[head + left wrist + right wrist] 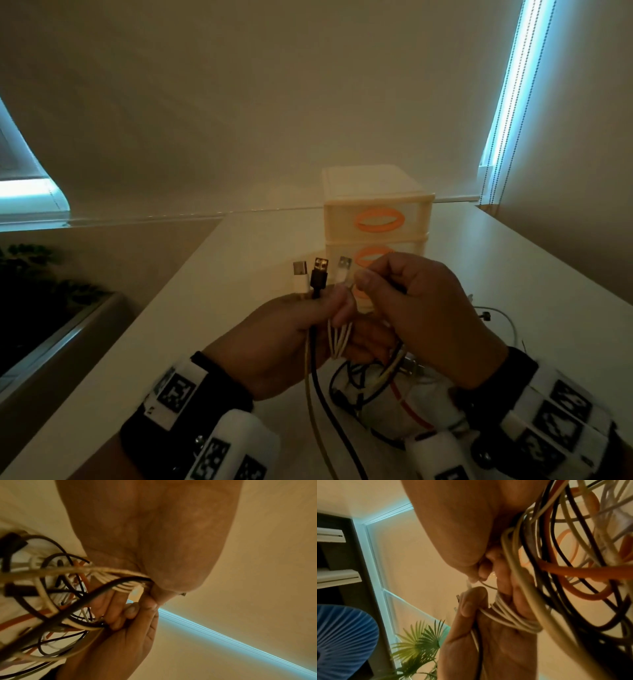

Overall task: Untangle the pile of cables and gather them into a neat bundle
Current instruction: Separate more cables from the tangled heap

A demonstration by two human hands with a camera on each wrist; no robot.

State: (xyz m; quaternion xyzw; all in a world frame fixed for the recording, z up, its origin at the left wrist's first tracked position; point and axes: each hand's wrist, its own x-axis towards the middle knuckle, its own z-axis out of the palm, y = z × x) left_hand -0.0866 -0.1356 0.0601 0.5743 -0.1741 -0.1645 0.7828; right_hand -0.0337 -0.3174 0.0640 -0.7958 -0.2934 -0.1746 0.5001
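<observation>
My left hand (308, 329) grips several cable ends upright above the table. A white plug (300, 274), a black USB plug (320, 274) and a white USB plug (343, 270) stick out above its fingers. Thin white strands (339, 337) and a black cable (322, 394) hang below it. My right hand (404, 305) sits close beside the left and pinches a thin cable near the white USB plug. Under both hands lies the tangle (380, 387) of black, white and orange cables. The same loops of the tangle (51, 601) fill the left wrist view and the tangle (573, 547) the right wrist view.
A cream drawer unit (376, 219) with orange handles stands right behind my hands on the white table (212, 291). More thin wire (503, 318) lies to the right. The table's left edge drops to a planter (68, 308). A wall and windows lie beyond.
</observation>
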